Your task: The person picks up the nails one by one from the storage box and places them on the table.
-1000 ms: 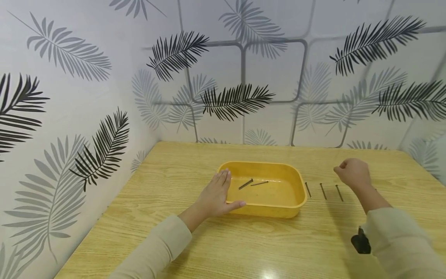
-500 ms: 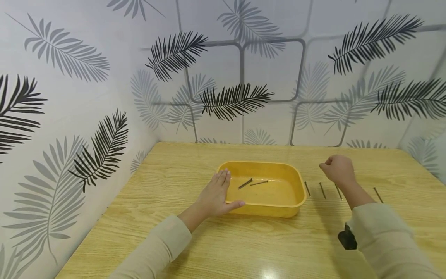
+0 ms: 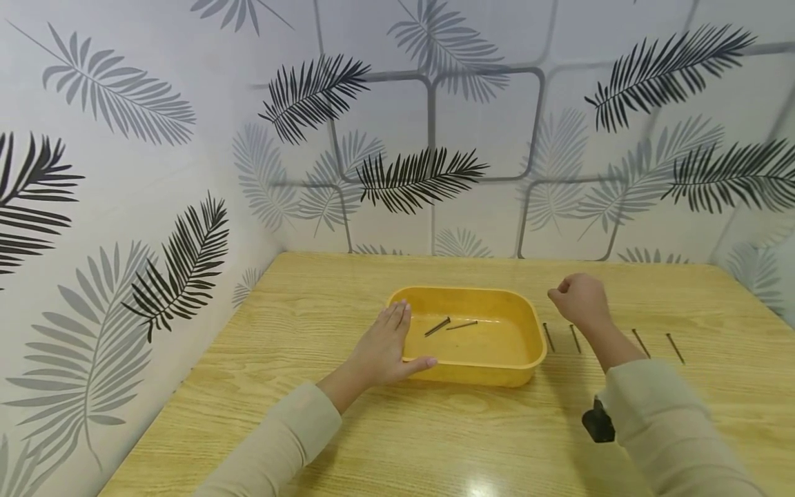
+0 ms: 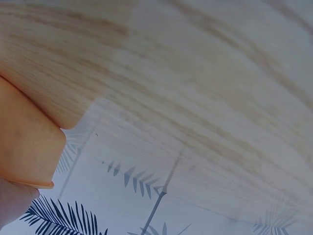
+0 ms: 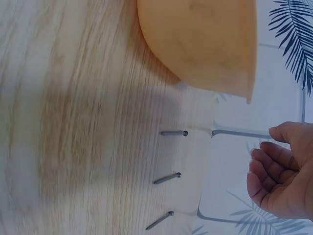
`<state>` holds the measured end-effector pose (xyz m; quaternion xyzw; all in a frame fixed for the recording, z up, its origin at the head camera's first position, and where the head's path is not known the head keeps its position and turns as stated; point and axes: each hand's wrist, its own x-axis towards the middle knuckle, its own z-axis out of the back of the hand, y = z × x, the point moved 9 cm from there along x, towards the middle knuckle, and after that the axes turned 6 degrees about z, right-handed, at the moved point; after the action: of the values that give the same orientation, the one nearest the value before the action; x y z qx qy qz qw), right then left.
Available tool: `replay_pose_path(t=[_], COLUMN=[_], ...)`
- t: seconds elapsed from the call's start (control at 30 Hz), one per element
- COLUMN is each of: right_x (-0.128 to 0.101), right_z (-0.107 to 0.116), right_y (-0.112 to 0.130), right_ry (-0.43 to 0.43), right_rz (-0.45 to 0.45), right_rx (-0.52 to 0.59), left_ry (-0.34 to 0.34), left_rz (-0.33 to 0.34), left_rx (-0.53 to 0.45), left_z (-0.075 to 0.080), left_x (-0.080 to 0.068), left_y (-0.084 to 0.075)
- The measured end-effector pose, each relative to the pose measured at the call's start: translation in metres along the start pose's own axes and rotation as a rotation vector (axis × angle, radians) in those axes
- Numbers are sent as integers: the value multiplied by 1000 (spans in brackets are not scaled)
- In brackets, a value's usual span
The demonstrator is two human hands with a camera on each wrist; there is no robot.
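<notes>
A yellow plastic tray [image 3: 528,348] sits mid-table with two dark nails [image 3: 437,326] lying inside it. My left hand [image 3: 388,345] rests flat against the tray's left end, fingers straight along the rim and thumb on the front wall. My right hand [image 3: 574,300] hovers with loosely curled fingers over a row of nails [image 3: 548,337] laid out on the table to the right of the tray. In the right wrist view the right hand [image 5: 274,166] shows an empty palm above three nails [image 5: 167,178] beside the tray [image 5: 205,44]. The left wrist view shows only a tray corner [image 4: 24,142].
The wooden table [image 3: 435,435] is boxed in by leaf-patterned walls [image 3: 124,207] at the left and back. More nails [image 3: 675,348] lie to the right of my forearm. A black wrist camera [image 3: 598,421] hangs under my right sleeve.
My right hand has moved left along the row of nails toward the tray, uncovering two nails on its right. The left hand and tray have stayed still.
</notes>
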<state>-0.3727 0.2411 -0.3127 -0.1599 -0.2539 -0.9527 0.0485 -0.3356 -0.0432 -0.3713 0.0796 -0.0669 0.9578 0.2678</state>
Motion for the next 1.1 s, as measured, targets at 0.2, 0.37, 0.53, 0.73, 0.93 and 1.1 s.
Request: replay_pose_path(t=[0.2, 0.37, 0.53, 0.73, 0.93, 1.1], right_x=[1, 4, 7, 10, 11, 9], right_z=[-6, -10, -17, -23, -34, -42], right_y=[8, 19, 29, 40, 48, 59], right_ry=[5, 0, 6, -12, 10, 30], right_rz=[5, 2, -1, 28, 33, 44], right_rx=[13, 30, 51, 70, 96, 121], left_ry=[-4, -3, -1, 5, 1, -1], left_rz=[3, 4, -2, -3, -7, -5], left_rx=[8, 22, 10, 6, -4, -3], left_z=[-1, 0, 0, 0, 0, 0], left_x=[1, 2, 1, 1, 1, 1], left_y=[1, 1, 0, -1, 0, 0])
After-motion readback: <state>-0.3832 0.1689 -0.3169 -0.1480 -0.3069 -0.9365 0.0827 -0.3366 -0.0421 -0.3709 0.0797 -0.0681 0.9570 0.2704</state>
